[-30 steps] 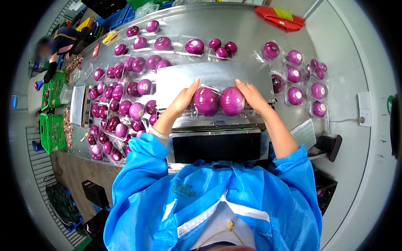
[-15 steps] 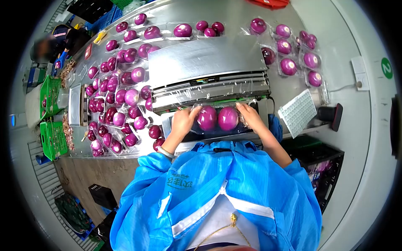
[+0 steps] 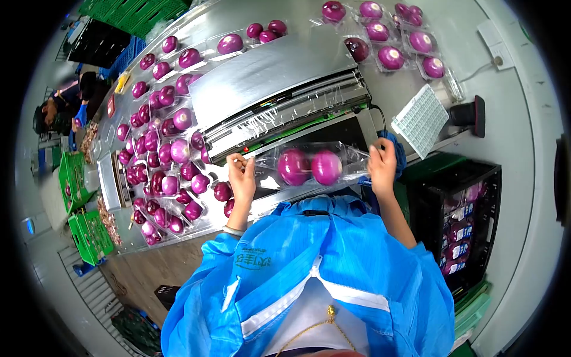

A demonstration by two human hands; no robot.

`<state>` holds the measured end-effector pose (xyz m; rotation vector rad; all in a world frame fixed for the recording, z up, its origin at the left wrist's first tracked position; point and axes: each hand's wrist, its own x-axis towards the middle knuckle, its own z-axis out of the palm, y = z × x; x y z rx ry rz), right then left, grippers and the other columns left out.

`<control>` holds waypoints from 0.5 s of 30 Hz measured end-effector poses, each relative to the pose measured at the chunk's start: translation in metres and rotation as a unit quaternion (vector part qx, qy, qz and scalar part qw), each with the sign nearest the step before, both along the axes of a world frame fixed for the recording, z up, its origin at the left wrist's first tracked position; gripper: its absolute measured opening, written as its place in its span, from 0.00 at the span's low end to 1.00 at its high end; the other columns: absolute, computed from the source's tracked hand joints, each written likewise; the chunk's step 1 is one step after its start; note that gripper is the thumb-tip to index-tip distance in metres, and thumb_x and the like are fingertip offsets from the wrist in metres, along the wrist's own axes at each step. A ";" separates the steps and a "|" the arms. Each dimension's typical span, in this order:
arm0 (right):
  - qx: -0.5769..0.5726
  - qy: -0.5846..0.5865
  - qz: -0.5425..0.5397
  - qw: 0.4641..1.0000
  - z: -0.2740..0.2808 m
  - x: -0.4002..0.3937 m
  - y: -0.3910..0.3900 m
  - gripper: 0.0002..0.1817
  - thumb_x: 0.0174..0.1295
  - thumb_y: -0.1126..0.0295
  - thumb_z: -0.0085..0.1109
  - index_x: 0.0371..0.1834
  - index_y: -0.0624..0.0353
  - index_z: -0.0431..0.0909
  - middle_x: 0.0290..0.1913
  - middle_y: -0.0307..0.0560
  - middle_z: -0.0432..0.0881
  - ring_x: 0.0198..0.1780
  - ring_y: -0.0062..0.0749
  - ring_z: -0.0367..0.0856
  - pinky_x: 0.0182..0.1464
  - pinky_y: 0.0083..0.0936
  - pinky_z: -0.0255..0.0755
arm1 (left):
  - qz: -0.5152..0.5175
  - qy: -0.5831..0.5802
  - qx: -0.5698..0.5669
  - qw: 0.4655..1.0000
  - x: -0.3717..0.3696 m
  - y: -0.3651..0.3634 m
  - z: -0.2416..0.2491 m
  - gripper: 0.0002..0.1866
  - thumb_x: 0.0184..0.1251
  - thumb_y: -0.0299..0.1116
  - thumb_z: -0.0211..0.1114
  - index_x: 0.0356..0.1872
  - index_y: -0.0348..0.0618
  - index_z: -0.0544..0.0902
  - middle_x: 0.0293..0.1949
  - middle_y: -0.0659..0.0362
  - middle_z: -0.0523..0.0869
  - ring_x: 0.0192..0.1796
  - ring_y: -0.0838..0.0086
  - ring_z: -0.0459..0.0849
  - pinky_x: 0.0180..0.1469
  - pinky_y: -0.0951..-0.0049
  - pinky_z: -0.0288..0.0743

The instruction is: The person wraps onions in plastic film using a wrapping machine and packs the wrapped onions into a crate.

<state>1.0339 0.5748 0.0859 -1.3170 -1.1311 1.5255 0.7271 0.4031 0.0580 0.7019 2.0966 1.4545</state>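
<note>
Two red onions [image 3: 310,167] lie side by side in front of my body, over the dark plate of the metal wrapping machine [image 3: 270,80]. Clear plastic film [image 3: 355,156] covers them and is pulled out to both sides. My left hand [image 3: 240,172] pinches the film's left end, and my right hand [image 3: 382,162] pinches its right end. Both hands are closed and stand apart from the onions. Whether a tray is under the onions is hard to make out.
Many red onions in clear trays [image 3: 180,150] cover the table's left side; more packs [image 3: 391,58] stand back right. A pale keyboard-like panel [image 3: 420,122] leans at right. Below is a black crate [image 3: 495,220] with labelled packs. Green crates [image 3: 89,238] and a co-worker [image 3: 74,98] are left.
My hands have moved outward from the onions, stretching the film sideways. The onions have stayed nearly in place before me. The whole view has turned, bringing the black crate more into sight.
</note>
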 end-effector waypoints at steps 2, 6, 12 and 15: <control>0.106 -0.146 -0.035 0.983 -0.028 0.029 -0.016 0.05 0.71 0.75 0.53 0.46 0.59 0.70 0.19 0.32 0.67 0.20 0.15 0.60 0.23 0.19 0.55 | -0.063 0.125 -0.100 0.985 0.003 0.002 0.000 0.08 0.69 0.26 0.63 0.41 0.44 0.71 0.26 0.58 0.78 0.23 0.72 0.75 0.30 0.71 0.72; 0.136 -0.286 -0.116 0.941 -0.094 0.023 -0.049 0.05 0.69 0.76 0.52 0.45 0.59 0.71 0.26 0.51 0.79 0.28 0.34 0.79 0.34 0.35 0.72 | -0.175 0.405 -0.186 0.878 0.011 0.023 -0.016 0.10 0.66 0.29 0.62 0.47 0.48 0.77 0.34 0.54 0.85 0.30 0.57 0.85 0.32 0.62 0.78; 0.056 -0.103 -0.128 0.985 -0.185 -0.035 -0.094 0.15 0.73 0.59 0.45 0.51 0.58 0.72 0.48 0.43 0.82 0.46 0.33 0.83 0.39 0.28 0.76 | -0.367 0.404 0.011 0.838 0.051 0.088 -0.028 0.18 0.66 0.29 0.58 0.57 0.49 0.75 0.33 0.56 0.83 0.30 0.65 0.85 0.36 0.65 0.80; -0.306 0.385 -0.070 0.868 -0.127 -0.010 -0.119 0.18 0.69 0.55 0.49 0.49 0.59 0.76 0.43 0.46 0.85 0.43 0.37 0.85 0.37 0.33 0.76 | -0.358 -0.130 0.059 0.923 0.080 0.086 -0.027 0.14 0.68 0.30 0.58 0.54 0.44 0.76 0.33 0.61 0.81 0.33 0.71 0.82 0.39 0.72 0.77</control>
